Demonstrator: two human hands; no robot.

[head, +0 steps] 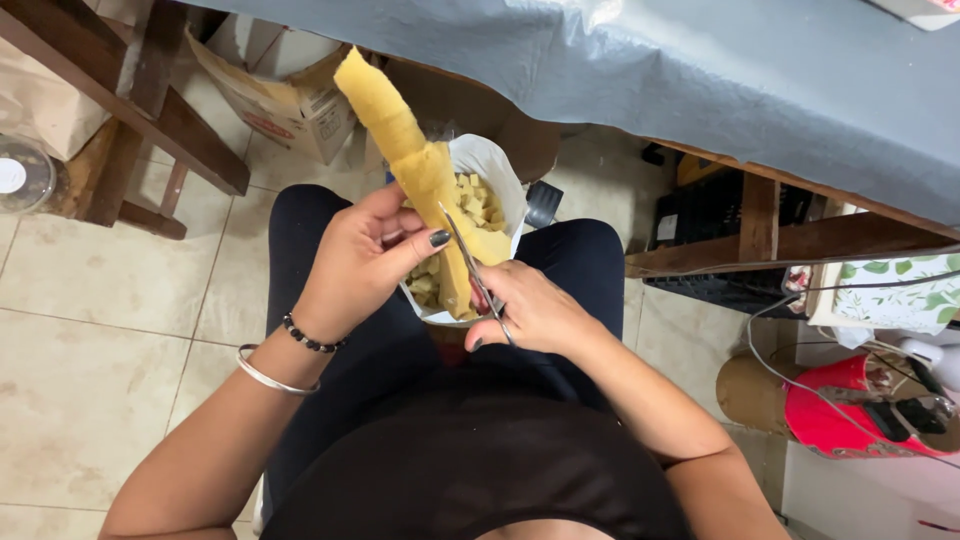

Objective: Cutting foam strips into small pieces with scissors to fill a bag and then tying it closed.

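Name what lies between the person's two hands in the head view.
The yellow foam strip, held by the left hand, and the scissors in the right hand, above the white bag.

yellow foam strip (405,140) upright, scissors (475,275) cutting its base

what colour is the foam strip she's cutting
Yellow. The foam strip, held in the left hand, shows clearly in the head view.

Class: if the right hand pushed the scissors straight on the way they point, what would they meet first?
Probably the yellow foam strip held by the left hand; the scissors in the right hand already reach it.
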